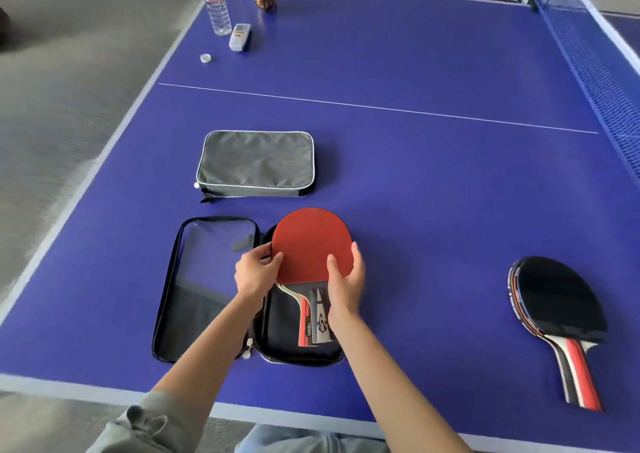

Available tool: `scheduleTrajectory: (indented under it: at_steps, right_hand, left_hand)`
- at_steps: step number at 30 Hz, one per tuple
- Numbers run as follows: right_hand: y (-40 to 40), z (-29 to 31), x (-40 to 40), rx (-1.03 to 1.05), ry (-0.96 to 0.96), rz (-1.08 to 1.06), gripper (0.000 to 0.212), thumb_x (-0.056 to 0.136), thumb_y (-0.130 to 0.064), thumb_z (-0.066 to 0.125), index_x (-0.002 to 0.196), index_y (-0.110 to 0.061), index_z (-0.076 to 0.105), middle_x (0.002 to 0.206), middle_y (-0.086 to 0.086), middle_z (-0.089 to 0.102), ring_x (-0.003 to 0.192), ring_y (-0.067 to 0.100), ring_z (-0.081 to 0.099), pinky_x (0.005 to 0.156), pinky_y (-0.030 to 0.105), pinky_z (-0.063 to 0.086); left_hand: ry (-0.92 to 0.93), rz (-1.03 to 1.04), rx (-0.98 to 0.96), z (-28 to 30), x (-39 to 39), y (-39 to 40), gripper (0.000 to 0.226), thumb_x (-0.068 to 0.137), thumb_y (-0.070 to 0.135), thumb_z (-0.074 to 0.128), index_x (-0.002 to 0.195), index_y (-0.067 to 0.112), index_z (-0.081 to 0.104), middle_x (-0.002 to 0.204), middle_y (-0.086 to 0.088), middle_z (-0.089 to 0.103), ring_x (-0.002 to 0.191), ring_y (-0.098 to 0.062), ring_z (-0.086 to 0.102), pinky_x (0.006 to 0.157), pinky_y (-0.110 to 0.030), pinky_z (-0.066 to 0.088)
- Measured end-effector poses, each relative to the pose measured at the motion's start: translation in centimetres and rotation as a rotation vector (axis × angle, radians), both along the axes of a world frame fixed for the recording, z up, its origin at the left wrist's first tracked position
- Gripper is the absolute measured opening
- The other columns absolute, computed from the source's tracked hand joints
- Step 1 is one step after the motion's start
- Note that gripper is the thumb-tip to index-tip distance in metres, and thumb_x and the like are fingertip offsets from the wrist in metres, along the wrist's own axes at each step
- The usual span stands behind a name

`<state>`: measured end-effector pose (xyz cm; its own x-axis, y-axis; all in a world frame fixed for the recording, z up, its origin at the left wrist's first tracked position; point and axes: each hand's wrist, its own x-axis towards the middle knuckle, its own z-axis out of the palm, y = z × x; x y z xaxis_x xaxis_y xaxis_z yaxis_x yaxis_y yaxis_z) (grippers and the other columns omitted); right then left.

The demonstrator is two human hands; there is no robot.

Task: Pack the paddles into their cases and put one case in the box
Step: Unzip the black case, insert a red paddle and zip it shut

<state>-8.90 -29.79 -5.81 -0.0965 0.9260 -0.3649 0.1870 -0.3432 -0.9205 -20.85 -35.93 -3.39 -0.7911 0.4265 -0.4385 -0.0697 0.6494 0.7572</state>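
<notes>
Red paddle (310, 241) — both hands grip blade edges | over open case (207, 290)

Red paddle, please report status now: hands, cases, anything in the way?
Left hand and right hand grip red paddle, over open case. Grey case lies closed beyond. Black paddle unpacked, on the right. No box visible; nothing in the way.

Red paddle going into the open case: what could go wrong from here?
1. The red paddle has its head overhanging the far rim of the open case; likely it must slide back toward the person, or the zipper may catch.
2. The left hand and right hand grip only the blade edges, so it could tilt.
3. The black paddle lies far right, and the closed grey case is unopened.
</notes>
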Motion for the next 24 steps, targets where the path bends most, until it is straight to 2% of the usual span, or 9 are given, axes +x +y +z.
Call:
scheduleTrajectory:
  at_steps: [4, 7, 11, 14, 19, 24]
  right_hand:
    - [-1.3, -0.6, -1.6, 0.01, -0.051, -0.024, 0.054, 0.089, -0.019, 0.061, 0.14, -0.021, 0.042, 0.144, -0.001, 0.042, 0.134, 0.015, 0.038, 0.113, 0.039, 0.031]
    - [-2.1, -0.9, -1.5, 0.011, -0.104, -0.052, 0.054, 0.09, -0.018, 0.06, 0.14, -0.021, 0.041, 0.145, -0.002, 0.042, 0.134, 0.015, 0.038, 0.113, 0.038, 0.03]
    - [-3.1, -1.3, -1.1, 0.03, -0.158, -0.027, 0.056, 0.09, -0.016, 0.059, 0.142, -0.021, 0.038, 0.148, 0.0, 0.039, 0.136, 0.015, 0.036, 0.113, 0.039, 0.03]
    - [-2.9, -1.2, -1.2, 0.044, -0.224, -0.013, 0.058, 0.09, -0.018, 0.06, 0.143, -0.018, 0.037, 0.147, 0.003, 0.04, 0.136, 0.021, 0.033, 0.113, 0.042, 0.028]
    - [-2.5, -1.1, -0.8, 0.038, -0.34, 0.019, 0.06, 0.092, -0.021, 0.058, 0.146, -0.014, 0.033, 0.148, 0.006, 0.04, 0.135, 0.027, 0.028, 0.111, 0.039, 0.027]
    - [-3.4, -1.2, -1.3, 0.002, -0.339, 0.036, 0.065, 0.092, -0.02, 0.057, 0.149, -0.014, 0.026, 0.151, 0.004, 0.036, 0.135, 0.026, 0.024, 0.113, 0.039, 0.027]
  left_hand:
    - [-0.009, -0.08, -0.065, -1.4, -1.6, -1.3, 0.035, 0.086, 0.022, 0.063, 0.121, 0.02, 0.063, 0.105, -0.008, 0.071, 0.107, -0.024, 0.062, 0.091, -0.031, 0.044]
    - [0.023, -0.139, -0.07, -1.8, -1.5, -1.6, 0.033, 0.088, 0.02, 0.061, 0.12, 0.016, 0.063, 0.107, -0.009, 0.07, 0.106, -0.025, 0.062, 0.09, -0.031, 0.045]
    - [0.089, -0.272, -0.078, -2.5, -1.5, -1.7, 0.038, 0.09, 0.021, 0.059, 0.127, 0.013, 0.057, 0.121, -0.008, 0.06, 0.106, -0.024, 0.061, 0.09, -0.031, 0.043]
    - [0.082, -0.259, -0.063, -2.8, -1.4, -1.5, 0.04, 0.092, 0.022, 0.056, 0.131, 0.011, 0.054, 0.128, -0.01, 0.047, 0.111, -0.025, 0.055, 0.096, -0.032, 0.041]
    - [0.069, -0.24, -0.042, -2.7, -1.5, -0.9, 0.041, 0.093, 0.026, 0.054, 0.133, 0.016, 0.053, 0.131, -0.006, 0.051, 0.11, -0.021, 0.059, 0.098, -0.036, 0.042]
    - [0.092, -0.266, -0.07, -3.0, -2.1, -0.7, 0.044, 0.093, 0.025, 0.053, 0.136, 0.016, 0.049, 0.132, -0.009, 0.049, 0.113, -0.024, 0.056, 0.098, -0.038, 0.042]
